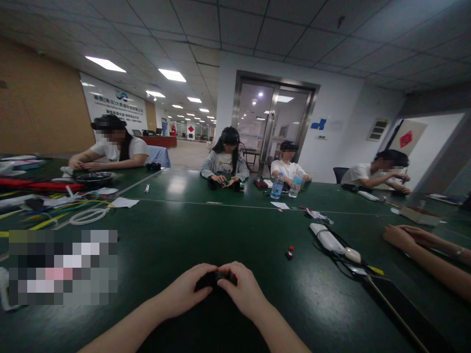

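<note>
A: Bottom centre of the frame. Small dark object [221, 276], low over the green worktop [165, 250]. Where are the hands?

B: Either side of it. Left hand [189, 291] to its left, right hand [245, 289] to its right, both curled inward. The object sits between the fingertips.

A: Grip?

B: Both closed on it. Right thumb and fingers pinch it from the right; left fingers hold its upper left side, with the left thumb bent in below. Object too dark to make out its shape, and I cannot tell whether its underside touches the worktop.

A: Nearby items?

B: Small red-and-white piece [290, 253], right of centre, apart from the right hand. Further right, white power strip [327, 238] with a pale rounded item [353, 254] just beside its lower end; black cable about them.

A: Left side of the frame?

B: Coiled white tube [88, 216], paper sheet [124, 202] near it. Lower left is blurred out in blocks.

A: Far side?

B: Two water bottles [277, 186] [295, 185] side by side, right of centre, white paper [280, 205] in front. A person in grey sleeves [225, 164] sits across, upper centre. At the right edge, another person's clasped hands [408, 236] rest on the worktop.
</note>
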Demonstrator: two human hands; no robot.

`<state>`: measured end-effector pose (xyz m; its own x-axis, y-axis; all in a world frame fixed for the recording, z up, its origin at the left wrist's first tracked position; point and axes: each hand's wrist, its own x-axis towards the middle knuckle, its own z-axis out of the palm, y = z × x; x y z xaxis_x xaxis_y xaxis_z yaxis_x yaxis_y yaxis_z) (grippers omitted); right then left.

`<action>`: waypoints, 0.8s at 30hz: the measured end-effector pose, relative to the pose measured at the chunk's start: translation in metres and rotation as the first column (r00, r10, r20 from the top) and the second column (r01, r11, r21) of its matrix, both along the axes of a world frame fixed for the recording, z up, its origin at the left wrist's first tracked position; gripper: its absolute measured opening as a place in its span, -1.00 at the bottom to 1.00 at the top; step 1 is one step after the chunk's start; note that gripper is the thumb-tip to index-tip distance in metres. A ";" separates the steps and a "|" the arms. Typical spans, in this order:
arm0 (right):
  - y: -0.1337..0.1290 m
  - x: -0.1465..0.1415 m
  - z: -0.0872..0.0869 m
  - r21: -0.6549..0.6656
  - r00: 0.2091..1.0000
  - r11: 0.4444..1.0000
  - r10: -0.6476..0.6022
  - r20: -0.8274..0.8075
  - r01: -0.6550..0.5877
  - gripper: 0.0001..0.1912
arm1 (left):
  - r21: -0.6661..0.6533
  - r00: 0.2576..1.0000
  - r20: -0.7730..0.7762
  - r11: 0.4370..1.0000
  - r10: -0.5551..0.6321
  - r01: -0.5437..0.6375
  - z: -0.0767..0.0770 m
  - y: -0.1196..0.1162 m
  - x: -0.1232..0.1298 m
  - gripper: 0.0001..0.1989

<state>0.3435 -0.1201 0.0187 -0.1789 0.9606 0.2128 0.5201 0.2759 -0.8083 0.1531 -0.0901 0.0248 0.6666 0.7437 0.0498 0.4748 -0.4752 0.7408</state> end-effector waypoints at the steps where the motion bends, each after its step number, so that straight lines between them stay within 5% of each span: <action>1: 0.000 0.000 -0.001 -0.008 1.000 1.000 0.010 0.011 -0.009 -0.82 | 0.001 1.000 0.004 1.000 0.003 -0.003 0.000 0.000 0.000 -0.59; 24: -0.001 0.002 0.002 -0.074 0.982 0.994 0.091 0.163 -0.080 -0.80 | 0.045 1.000 -0.003 0.999 0.010 -0.010 -0.006 0.003 -0.002 -0.67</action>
